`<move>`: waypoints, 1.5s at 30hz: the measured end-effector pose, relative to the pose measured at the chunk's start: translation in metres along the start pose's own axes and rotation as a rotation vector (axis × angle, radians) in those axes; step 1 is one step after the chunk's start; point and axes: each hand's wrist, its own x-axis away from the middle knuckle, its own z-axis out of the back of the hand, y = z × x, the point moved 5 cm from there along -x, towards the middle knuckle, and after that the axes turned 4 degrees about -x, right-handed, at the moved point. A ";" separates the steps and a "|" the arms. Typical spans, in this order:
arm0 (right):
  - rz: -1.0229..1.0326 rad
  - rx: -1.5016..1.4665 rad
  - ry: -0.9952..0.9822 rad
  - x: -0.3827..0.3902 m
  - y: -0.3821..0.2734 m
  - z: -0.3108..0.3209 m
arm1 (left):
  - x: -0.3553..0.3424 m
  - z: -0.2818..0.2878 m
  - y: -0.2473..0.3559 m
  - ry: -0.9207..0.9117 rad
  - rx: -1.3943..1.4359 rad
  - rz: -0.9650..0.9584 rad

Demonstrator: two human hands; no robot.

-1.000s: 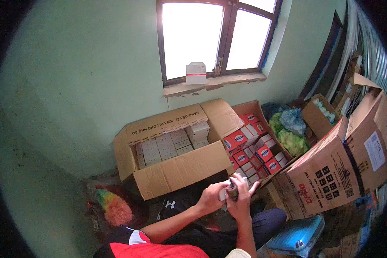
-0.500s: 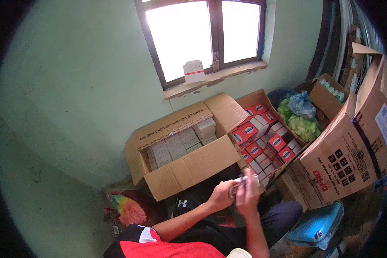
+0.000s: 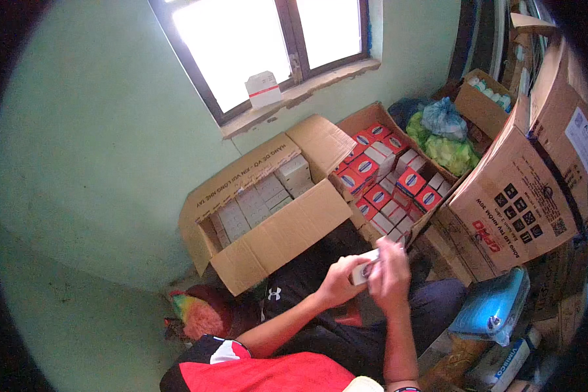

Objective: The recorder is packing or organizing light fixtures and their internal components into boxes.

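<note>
My left hand (image 3: 338, 282) is closed on a small white box (image 3: 360, 274) above my lap. My right hand (image 3: 389, 277), slightly blurred, has its fingers bent over the box's right part; whatever dark item lies under them is hard to make out. Just beyond are an open cardboard carton (image 3: 271, 244) packed with grey-white boxes (image 3: 235, 215) and a second carton (image 3: 452, 176) packed with red-and-white boxes (image 3: 411, 183). A dark bag (image 3: 274, 294) with a white logo lies under my arms.
A large carton (image 3: 509, 215) leans at right, near a blue wrapped pack (image 3: 487, 304). Coloured plastic bags (image 3: 451, 150) and a small carton (image 3: 483, 98) sit behind. A multicoloured fluffy item (image 3: 202, 310) lies at lower left. A white box (image 3: 263, 89) stands on the window sill (image 3: 326, 88).
The view has shifted, so the window appears farther left and higher. My hands remain together on the item, the right fingers moving over it, with more of the white box now showing between them.
</note>
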 end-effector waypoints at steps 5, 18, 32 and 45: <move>0.058 0.004 -0.074 0.009 -0.018 -0.019 | 0.000 -0.004 -0.009 -0.086 -0.205 0.120; 0.132 -0.114 -0.166 -0.006 -0.043 -0.043 | 0.018 0.008 -0.037 0.137 0.174 0.112; -0.120 -0.086 0.037 -0.007 0.024 0.003 | -0.001 0.031 0.001 -0.066 -0.029 0.184; -0.580 -1.498 -0.308 0.032 0.011 -0.079 | 0.010 0.026 -0.023 -0.361 -0.464 0.360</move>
